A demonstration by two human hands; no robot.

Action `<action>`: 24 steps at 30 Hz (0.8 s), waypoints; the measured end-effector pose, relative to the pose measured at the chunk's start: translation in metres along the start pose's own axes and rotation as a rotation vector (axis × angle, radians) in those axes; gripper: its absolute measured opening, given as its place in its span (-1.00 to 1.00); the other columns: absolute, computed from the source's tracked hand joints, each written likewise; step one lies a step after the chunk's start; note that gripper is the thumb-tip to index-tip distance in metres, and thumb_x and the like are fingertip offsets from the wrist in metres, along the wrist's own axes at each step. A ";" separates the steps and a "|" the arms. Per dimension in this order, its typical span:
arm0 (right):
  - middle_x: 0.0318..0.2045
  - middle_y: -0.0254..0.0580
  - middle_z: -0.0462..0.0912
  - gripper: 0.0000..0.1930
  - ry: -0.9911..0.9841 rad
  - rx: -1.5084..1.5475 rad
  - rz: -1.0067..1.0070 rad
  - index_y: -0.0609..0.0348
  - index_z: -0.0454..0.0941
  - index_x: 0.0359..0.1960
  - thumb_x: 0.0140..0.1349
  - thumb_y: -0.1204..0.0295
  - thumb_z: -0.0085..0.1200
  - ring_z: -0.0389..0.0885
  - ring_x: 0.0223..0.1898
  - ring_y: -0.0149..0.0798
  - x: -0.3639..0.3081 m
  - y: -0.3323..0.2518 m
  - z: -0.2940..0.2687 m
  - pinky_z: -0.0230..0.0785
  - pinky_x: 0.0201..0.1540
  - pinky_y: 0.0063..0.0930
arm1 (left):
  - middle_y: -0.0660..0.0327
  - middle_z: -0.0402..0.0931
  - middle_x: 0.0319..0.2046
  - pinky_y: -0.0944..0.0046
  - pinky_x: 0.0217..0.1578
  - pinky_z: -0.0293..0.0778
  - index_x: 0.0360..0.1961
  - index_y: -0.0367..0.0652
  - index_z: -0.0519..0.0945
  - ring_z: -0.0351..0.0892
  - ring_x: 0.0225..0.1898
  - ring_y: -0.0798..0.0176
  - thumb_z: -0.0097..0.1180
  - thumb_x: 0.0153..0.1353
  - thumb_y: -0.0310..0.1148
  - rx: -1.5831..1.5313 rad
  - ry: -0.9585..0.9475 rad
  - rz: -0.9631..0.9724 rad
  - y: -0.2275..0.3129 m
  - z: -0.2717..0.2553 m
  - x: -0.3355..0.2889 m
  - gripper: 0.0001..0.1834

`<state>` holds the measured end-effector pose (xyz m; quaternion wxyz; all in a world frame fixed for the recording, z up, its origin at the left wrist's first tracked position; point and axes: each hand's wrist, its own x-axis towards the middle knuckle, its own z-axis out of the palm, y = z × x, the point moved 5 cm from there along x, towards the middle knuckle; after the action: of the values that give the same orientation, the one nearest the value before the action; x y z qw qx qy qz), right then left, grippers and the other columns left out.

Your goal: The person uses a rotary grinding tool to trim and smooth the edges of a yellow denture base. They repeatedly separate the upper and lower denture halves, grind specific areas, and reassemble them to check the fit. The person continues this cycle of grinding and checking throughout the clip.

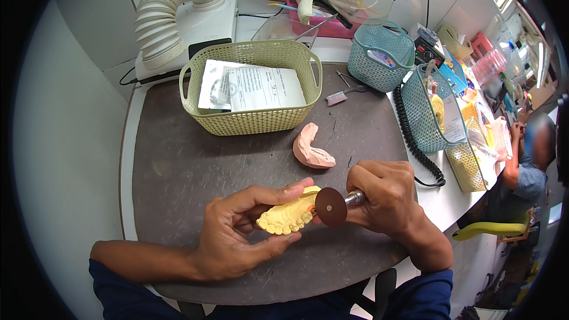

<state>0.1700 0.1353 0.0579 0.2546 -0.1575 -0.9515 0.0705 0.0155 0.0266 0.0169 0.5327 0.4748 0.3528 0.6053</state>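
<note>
A yellow model of teeth (284, 216) is held by the left hand (228, 231), with the thumb on one side and the fingers on the other. It is held over the near part of the brown table (195, 189), with its row of teeth turned toward the near edge. A silver tool (354, 197) is gripped in the right hand (382, 195), with the fingers curled around it. A round brown disc (331, 208) is carried on the end of the tool. The right end of the yellow model is partly hidden by the disc (whether the two are touching cannot be told).

Just past the hands, a pink model (309, 148) is left lying on the table. Farther back, a green basket (249, 120) is seen, and papers (267, 89) are kept in it. To its right, a small brush (336, 99) is laid flat near a blue basket (370, 74). At the back left, a bent white hose (172, 12) is joined to a white box (219, 24).
</note>
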 end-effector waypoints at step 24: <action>-0.75 -0.39 0.36 -0.48 0.009 -0.006 -0.003 0.04 0.33 -0.68 -0.15 -0.01 0.42 0.41 -0.75 -0.37 0.000 0.000 0.001 0.15 -0.71 -0.47 | -0.21 0.28 0.26 0.25 0.20 0.42 0.14 -0.47 0.38 0.51 0.13 0.16 0.20 0.13 -0.71 0.004 -0.007 -0.008 0.001 0.000 0.001 -0.48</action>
<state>0.1699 0.1357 0.0573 0.2584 -0.1572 -0.9508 0.0668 0.0150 0.0270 0.0178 0.5353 0.4767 0.3541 0.6007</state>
